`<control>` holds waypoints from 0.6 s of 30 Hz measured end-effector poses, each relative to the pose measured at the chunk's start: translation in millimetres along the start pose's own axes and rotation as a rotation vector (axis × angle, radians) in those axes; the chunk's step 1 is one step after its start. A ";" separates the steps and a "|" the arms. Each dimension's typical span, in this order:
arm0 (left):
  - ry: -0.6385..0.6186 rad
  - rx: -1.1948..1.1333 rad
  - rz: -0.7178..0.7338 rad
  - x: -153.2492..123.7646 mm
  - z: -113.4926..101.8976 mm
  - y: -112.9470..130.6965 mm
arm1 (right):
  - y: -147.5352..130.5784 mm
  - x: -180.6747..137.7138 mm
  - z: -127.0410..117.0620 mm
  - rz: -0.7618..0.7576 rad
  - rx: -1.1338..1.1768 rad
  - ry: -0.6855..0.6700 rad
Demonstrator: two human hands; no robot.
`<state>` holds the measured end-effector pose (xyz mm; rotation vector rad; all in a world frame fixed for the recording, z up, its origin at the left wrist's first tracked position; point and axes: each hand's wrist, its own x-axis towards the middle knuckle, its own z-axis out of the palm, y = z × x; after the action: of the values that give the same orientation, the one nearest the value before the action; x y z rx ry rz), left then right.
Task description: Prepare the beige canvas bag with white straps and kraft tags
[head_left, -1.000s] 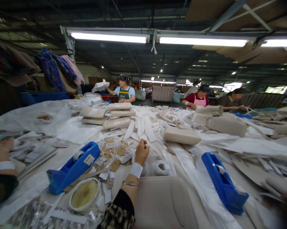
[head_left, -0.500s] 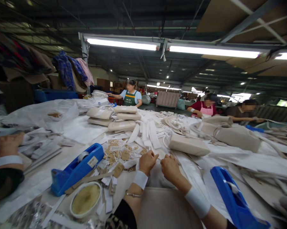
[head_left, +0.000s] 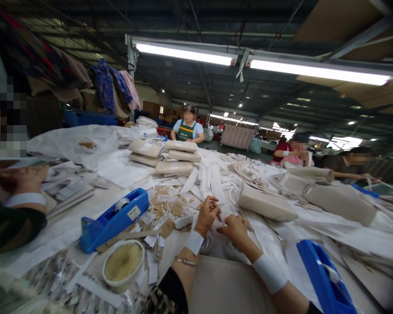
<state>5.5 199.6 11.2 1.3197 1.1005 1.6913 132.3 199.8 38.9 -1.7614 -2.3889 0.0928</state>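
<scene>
My left hand (head_left: 208,216) is raised over the work, its fingers curled in with the tips close together. Opposite it, a little lower, my right hand (head_left: 235,231) has its fingers bent and the thumb side turned toward the left hand. Whatever lies in either hand is too small or hidden to make out. Thin, see-through plastic (head_left: 207,244) shows below both hands. A flat beige fabric piece (head_left: 227,285) lies between my forearms. Left of my left hand is a heap of brown and white tags with strings (head_left: 175,208).
Blue tape dispensers stand left (head_left: 114,220) and right (head_left: 327,279). A round tub (head_left: 123,263) sits near the left one. Folded beige bundles (head_left: 175,168) are stacked ahead; another bundle (head_left: 266,204) lies right. A co-worker's hand (head_left: 28,179) is at far left; other people work across the table.
My hands have drawn slightly apart, and my left fingers have lifted and curled. The view has turned left. The co-worker across the table has brought an outstretched arm back in.
</scene>
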 end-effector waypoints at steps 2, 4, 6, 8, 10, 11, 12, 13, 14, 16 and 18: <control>0.001 -0.014 0.012 -0.5 -1.1 3.7 | -0.4 4.8 1.5 0.021 0.061 0.020; 0.041 0.006 0.027 -0.7 -2.9 5.3 | 1.0 9.4 2.9 0.017 0.147 0.030; 0.078 0.061 0.043 -1.0 -4.4 4.3 | 4.1 12.3 4.4 -0.006 0.242 0.041; 0.064 0.139 0.047 -1.5 -4.5 1.2 | 7.9 13.0 6.1 -0.027 0.318 0.069; 0.001 0.210 0.029 -2.3 -3.6 -2.7 | 11.1 12.3 7.6 -0.039 0.360 0.111; -0.039 0.238 0.015 -2.7 -3.2 -4.6 | 12.2 11.6 8.2 -0.042 0.370 0.131; -0.078 0.261 0.001 -3.0 -3.0 -6.4 | 12.9 11.0 8.6 -0.045 0.374 0.150; -0.115 0.281 -0.012 -3.4 -3.2 -7.9 | 13.1 10.3 9.0 -0.047 0.374 0.169; -0.149 0.298 -0.022 -3.8 -3.8 -9.4 | 13.0 9.5 9.4 -0.048 0.371 0.189; -0.208 0.324 -0.034 -4.4 -6.0 -12.3 | 11.7 7.8 10.2 -0.051 0.359 0.224; -0.264 0.335 -0.042 -4.7 -8.5 -16.1 | 9.8 5.7 11.2 -0.060 0.341 0.249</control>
<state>-1.3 199.9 -6.3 1.6599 1.2773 1.2918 138.0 208.8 26.9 -1.4536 -2.1004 0.2416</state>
